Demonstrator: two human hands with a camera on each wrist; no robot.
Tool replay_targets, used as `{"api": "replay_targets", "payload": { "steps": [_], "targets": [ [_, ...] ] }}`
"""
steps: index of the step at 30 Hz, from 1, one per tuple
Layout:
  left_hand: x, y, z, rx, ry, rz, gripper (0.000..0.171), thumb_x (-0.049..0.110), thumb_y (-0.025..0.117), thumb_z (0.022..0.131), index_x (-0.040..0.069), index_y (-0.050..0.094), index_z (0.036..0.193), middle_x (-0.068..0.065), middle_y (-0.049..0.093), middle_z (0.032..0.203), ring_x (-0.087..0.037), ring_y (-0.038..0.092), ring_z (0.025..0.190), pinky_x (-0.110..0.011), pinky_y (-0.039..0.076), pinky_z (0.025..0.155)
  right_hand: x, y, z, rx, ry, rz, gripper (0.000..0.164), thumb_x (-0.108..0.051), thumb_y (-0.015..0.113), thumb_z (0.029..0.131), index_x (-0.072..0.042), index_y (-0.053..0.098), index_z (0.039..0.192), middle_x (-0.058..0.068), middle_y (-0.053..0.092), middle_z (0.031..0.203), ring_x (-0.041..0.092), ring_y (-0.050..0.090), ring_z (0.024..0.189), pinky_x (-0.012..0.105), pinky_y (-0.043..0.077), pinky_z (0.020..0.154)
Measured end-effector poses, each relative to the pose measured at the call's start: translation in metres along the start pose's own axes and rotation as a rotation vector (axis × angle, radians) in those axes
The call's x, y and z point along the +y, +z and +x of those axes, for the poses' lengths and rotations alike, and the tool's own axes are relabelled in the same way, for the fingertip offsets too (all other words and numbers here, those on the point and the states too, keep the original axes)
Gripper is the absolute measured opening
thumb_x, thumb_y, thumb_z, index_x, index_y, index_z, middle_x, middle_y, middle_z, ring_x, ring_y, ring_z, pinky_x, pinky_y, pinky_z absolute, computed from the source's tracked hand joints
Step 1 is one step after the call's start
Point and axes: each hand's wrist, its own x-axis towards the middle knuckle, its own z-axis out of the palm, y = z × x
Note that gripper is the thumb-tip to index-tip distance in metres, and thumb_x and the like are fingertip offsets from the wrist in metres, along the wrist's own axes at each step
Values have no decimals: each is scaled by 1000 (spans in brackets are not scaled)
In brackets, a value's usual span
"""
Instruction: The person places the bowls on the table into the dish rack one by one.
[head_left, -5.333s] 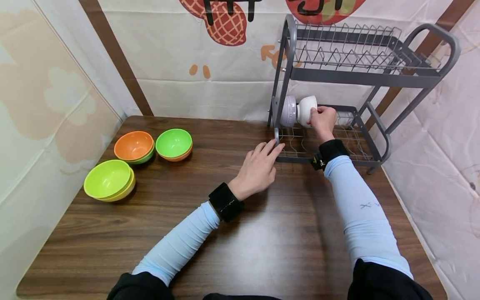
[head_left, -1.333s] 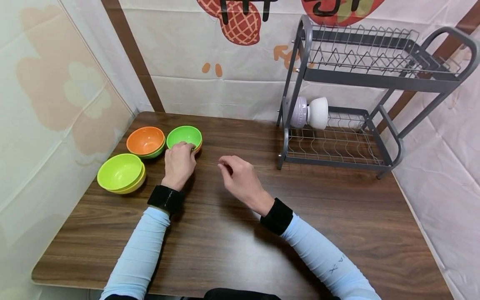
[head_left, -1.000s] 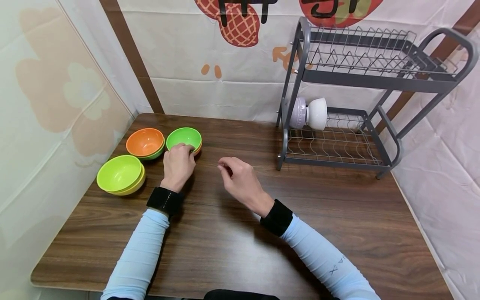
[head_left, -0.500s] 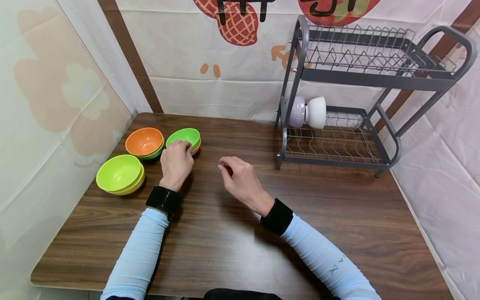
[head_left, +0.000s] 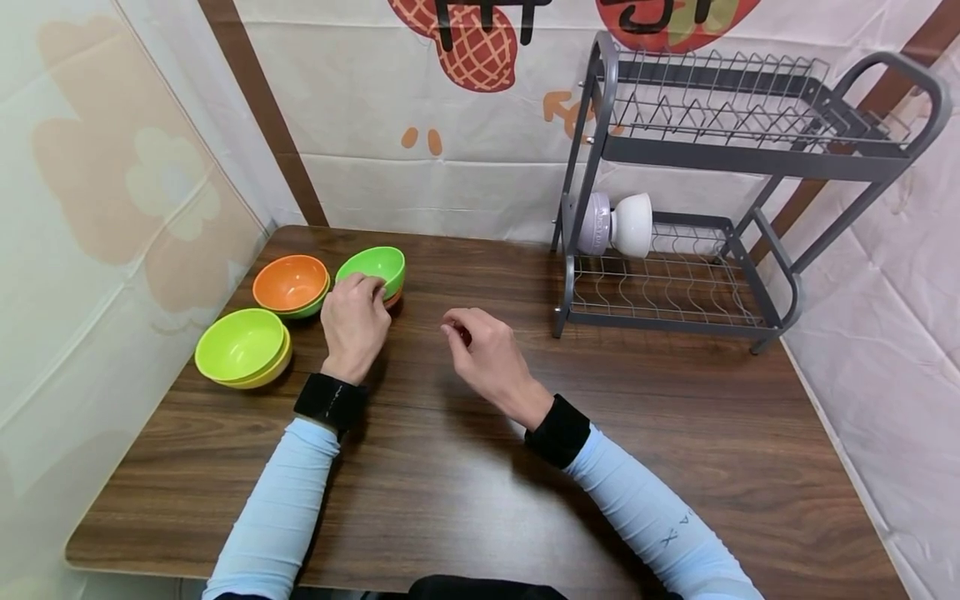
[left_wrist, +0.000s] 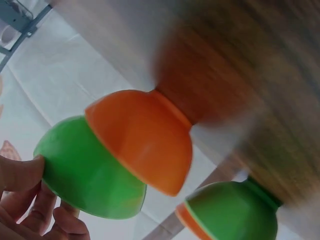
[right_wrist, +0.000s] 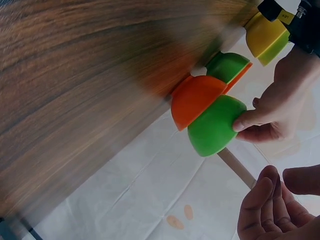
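Observation:
My left hand (head_left: 352,323) pinches the rim of a green bowl (head_left: 384,265) between thumb and fingers. This bowl sits partly raised and tilted in an orange bowl (left_wrist: 142,142), whose base rests on the table. My right hand (head_left: 487,354) hovers over the table to the right, fingers loosely curled, holding nothing. In the right wrist view its thumb and fingertips (right_wrist: 265,186) stand apart. To the left, another orange bowl (head_left: 289,282) is nested in a green one (head_left: 309,308). Nearer me, a lime bowl (head_left: 238,343) sits in a yellow bowl (head_left: 262,379).
A grey two-tier dish rack (head_left: 750,154) stands at the back right. On its lower tier, a lilac bowl (head_left: 595,225) and a white bowl (head_left: 632,225) stand on their sides at the left end. The wooden table (head_left: 450,500) meets fabric walls at the back and sides.
Earlier, my right hand was at the white bowl in the rack; now it hovers mid-table. My left hand moved from the rack to the green bowl, which has just risen and tilted slightly.

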Motion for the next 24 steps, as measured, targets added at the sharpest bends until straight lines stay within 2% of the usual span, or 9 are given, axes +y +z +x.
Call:
{"api": "replay_targets", "payload": {
  "steps": [11, 19, 24],
  "targets": [
    [33, -14, 4, 64, 87, -57, 10, 1, 73, 94, -2, 78, 102, -16, 72, 98, -40, 67, 96, -55, 52, 88, 5, -14, 4, 55, -8, -24, 10, -3, 67, 102, 0, 72, 109, 5, 66, 92, 11, 59, 77, 24, 49, 66],
    [58, -18, 1, 46, 127, -80, 9, 0, 72, 95, -1, 79, 101, -14, 72, 97, -38, 67, 94, -52, 52, 77, 9, -24, 6, 88, -2, -45, 10, -3, 67, 102, 1, 72, 109, 7, 66, 92, 13, 60, 77, 24, 50, 67],
    [71, -17, -2, 31, 154, -100, 8, 1, 73, 95, -1, 79, 101, -13, 71, 96, -37, 67, 93, -50, 51, 75, 12, -29, 6, 116, -3, -58, 11, -2, 68, 101, 2, 72, 110, 8, 67, 94, 14, 62, 77, 24, 51, 66]
  ]
}}
